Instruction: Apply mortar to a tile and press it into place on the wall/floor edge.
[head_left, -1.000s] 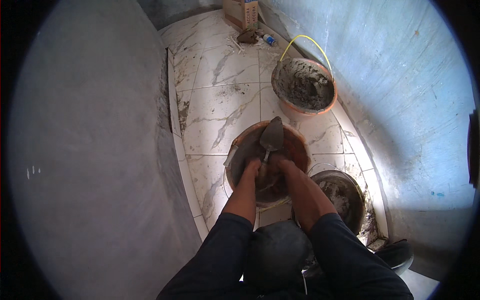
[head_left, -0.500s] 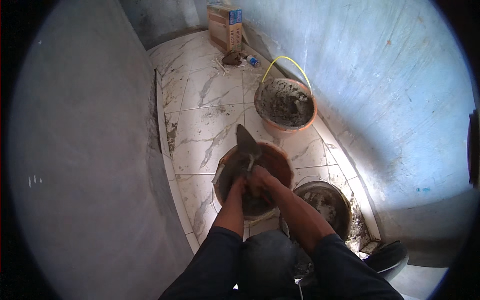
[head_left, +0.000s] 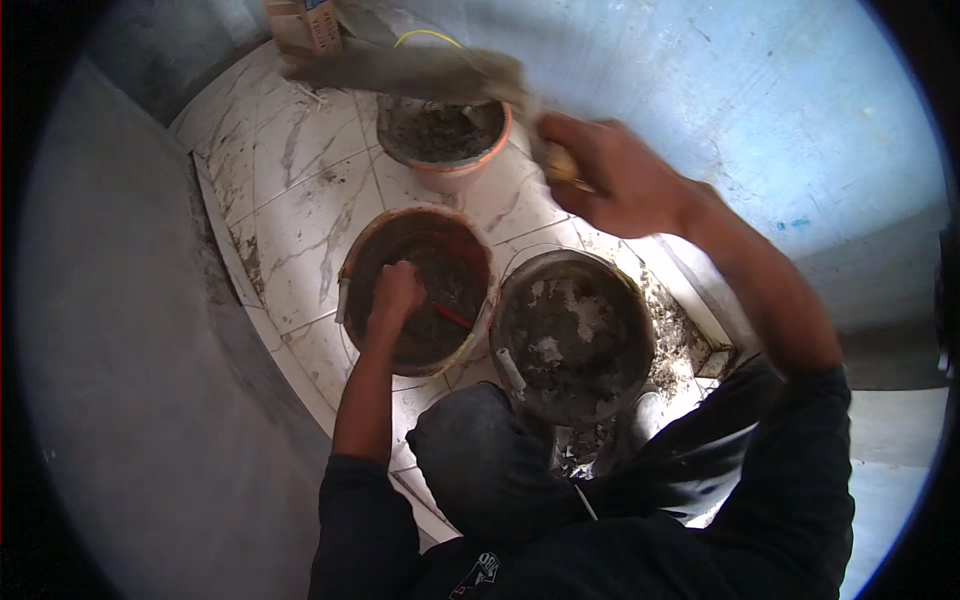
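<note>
My right hand (head_left: 628, 178) is raised at the right, closed round the pale handle of a trowel (head_left: 415, 76). The trowel's long grey blade points left, smeared by motion, and passes in front of the far bucket. My left hand (head_left: 399, 288) is down in the reddish-brown bucket (head_left: 474, 262), with its fingers curled closed. Whatever they hold, if anything, is hidden. Beside that hand, a narrow red piece (head_left: 453, 316) shows inside the bucket against dark wet residue.
An orange-rimmed bucket (head_left: 452, 172) of grey mortar with a yellow handle stands farther off. A dark mortar-crusted bucket (head_left: 640, 300) stands nearer right, by my legs. A cardboard box (head_left: 305, 30) is at the far left. Walls rise on both sides of the tiled floor (head_left: 305, 225).
My right hand has lifted the trowel out of the middle bucket, up and to the right. My left hand stays in that bucket. The view has shifted, so the buckets appear farther left.
</note>
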